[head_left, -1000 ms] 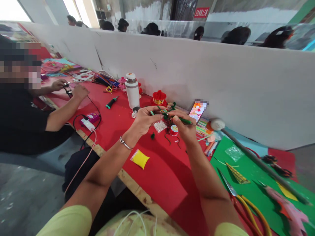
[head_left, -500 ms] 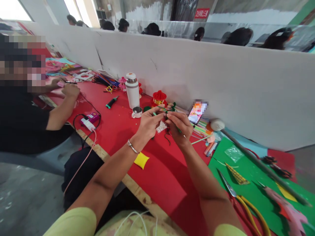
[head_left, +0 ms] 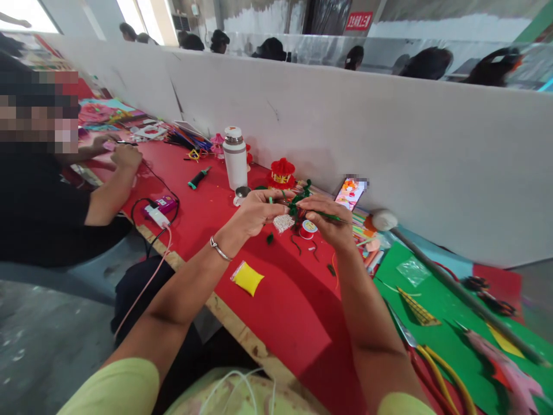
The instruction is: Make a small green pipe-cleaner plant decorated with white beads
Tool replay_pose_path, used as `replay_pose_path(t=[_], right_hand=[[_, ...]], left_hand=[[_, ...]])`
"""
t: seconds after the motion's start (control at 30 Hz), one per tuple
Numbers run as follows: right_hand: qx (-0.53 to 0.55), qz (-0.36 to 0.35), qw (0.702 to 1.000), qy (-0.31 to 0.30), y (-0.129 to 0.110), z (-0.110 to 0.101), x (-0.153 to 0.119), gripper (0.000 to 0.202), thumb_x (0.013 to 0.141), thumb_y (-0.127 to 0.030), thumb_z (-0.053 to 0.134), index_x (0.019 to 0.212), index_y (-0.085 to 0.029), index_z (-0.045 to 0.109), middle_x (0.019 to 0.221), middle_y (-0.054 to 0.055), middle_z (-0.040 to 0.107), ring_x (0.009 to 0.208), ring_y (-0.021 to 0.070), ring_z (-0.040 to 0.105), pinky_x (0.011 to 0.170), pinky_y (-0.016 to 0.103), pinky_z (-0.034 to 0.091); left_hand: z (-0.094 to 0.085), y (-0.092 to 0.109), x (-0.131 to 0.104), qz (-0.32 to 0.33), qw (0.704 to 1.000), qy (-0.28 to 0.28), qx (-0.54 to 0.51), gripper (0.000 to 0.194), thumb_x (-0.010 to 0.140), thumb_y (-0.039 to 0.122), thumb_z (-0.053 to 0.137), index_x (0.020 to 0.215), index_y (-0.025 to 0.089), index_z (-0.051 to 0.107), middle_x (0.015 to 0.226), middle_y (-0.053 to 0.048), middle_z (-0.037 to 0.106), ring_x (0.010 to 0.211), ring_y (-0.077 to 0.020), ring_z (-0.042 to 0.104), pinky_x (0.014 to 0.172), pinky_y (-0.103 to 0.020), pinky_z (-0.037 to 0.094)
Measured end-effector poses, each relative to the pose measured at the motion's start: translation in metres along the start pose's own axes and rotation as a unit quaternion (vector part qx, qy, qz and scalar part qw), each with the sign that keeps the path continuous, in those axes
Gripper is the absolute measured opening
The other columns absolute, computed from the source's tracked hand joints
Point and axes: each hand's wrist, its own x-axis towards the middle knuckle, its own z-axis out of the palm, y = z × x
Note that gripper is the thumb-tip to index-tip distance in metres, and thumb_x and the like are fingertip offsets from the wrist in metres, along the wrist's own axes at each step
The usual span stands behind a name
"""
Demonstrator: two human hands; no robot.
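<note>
Above the red table [head_left: 280, 305], my left hand [head_left: 259, 212] pinches a green fuzzy piece [head_left: 295, 205] from its left side. Facing it, my right hand [head_left: 330, 222] has its fingers closed on a thin green stem [head_left: 329, 217] at the right of that piece. Fingers partly cover where the green parts meet. Just below the hands lie a pile of small white beads [head_left: 284, 223] and a spool of red thread [head_left: 308, 229]. Short dark green bits lie nearby, and a yellow packet [head_left: 247, 278] rests closer to the table's front edge.
A white bottle [head_left: 235, 158] and metal cup [head_left: 242, 195] stand behind my left hand, beside a red lantern-like ornament [head_left: 282, 174]. A phone [head_left: 350, 193] leans at the wall. Scissors [head_left: 404, 328] and a pink glue gun [head_left: 501, 363] lie right. Another person works at left.
My hands have moved apart, the right one rightward, the left slightly left. The thread spool between them now shows. The camera view has shifted slightly.
</note>
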Motion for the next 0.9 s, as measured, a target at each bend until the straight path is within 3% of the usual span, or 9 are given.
replay_pose_path(t=[0.47,0.9], right_hand=[[-0.023,-0.042,0.997,-0.065,-0.010,-0.014,0.005,0.021,0.089,-0.034,0.077,0.110,-0.034,0.080,0.103,0.003,0.081,0.100,0.0230,0.074,0.094,0.044,0.058],[0.046,0.004,0.995,-0.086,-0.019,-0.015,0.005,0.013,0.089,-0.029,0.077,0.101,-0.030,0.082,0.091,0.003,0.081,0.091,0.0222,0.075,0.084,0.043,0.061]], left_hand=[[-0.007,0.005,-0.002,0.023,0.998,-0.009,0.059,0.038,0.059,0.012,0.072,0.095,0.014,0.083,0.066,0.000,0.061,0.045,-0.0027,0.035,0.040,-0.021,0.021],[-0.021,0.008,0.004,0.010,0.978,-0.114,0.174,0.033,0.060,0.015,0.067,0.088,0.015,0.084,0.060,-0.001,0.063,0.044,-0.0055,0.041,0.041,-0.019,0.032]])
